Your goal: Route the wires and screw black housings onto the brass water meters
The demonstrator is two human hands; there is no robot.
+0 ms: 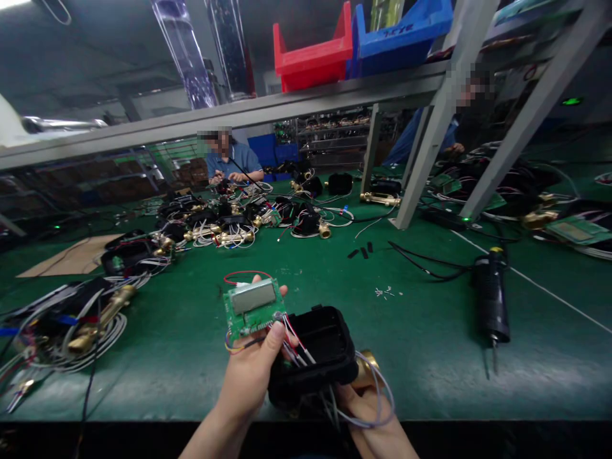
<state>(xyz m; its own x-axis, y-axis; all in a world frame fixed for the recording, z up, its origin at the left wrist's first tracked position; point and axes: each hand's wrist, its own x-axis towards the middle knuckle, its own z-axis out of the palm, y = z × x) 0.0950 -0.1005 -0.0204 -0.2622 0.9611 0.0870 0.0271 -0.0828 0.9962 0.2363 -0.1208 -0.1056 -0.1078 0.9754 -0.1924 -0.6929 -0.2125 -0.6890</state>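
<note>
My left hand (255, 360) grips a green circuit board (248, 322) with a grey display, thumb on its lower edge and fingers beneath. Red, white and dark wires run from the board down into an open black plastic housing (329, 335). Under the housing's right side, my right hand (356, 398) supports it, its fingers partly hidden. A brass fitting (367, 368) juts out at the housing's right. Grey cable (389, 408) loops over my right wrist.
An electric screwdriver (490, 296) lies at right, bit toward me. Small screws or pins (385, 292) and black strips (363, 250) lie mid-table. Wired brass assemblies (95, 325) crowd the left and back. A metal shelf post (425, 153) stands ahead. Two people work beyond.
</note>
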